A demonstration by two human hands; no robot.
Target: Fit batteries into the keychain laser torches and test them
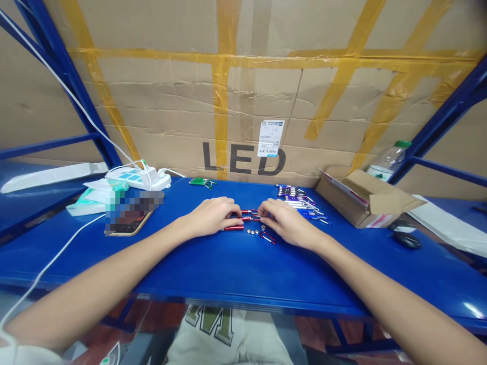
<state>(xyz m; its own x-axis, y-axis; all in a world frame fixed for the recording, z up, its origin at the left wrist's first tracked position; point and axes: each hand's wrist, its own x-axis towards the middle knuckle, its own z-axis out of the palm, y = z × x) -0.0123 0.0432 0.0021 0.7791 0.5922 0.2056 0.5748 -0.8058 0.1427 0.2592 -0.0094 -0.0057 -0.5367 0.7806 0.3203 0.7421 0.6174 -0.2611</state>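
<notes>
My left hand (216,217) rests on the blue table with its fingers curled and closed on a slim red metal tube (246,219), which looks like a small keychain flashlight. At the tube's other end, the bent fingers of my right hand (284,221) pinch it. Just behind lies a second red tube (249,211). A red barrel (233,228) lies under my left thumb. Several silver button cells (252,232) sit in front of my hands, next to a red carabiner (268,238). My fingers partly hide the red parts.
Green carabiner pieces (202,182) lie at the back; several purple, silver and blue ones (300,202) are behind my right hand. An open cardboard box (365,200) and a black mouse (406,240) stand right. Left are a phone (131,223) and a power strip (139,177) with cables.
</notes>
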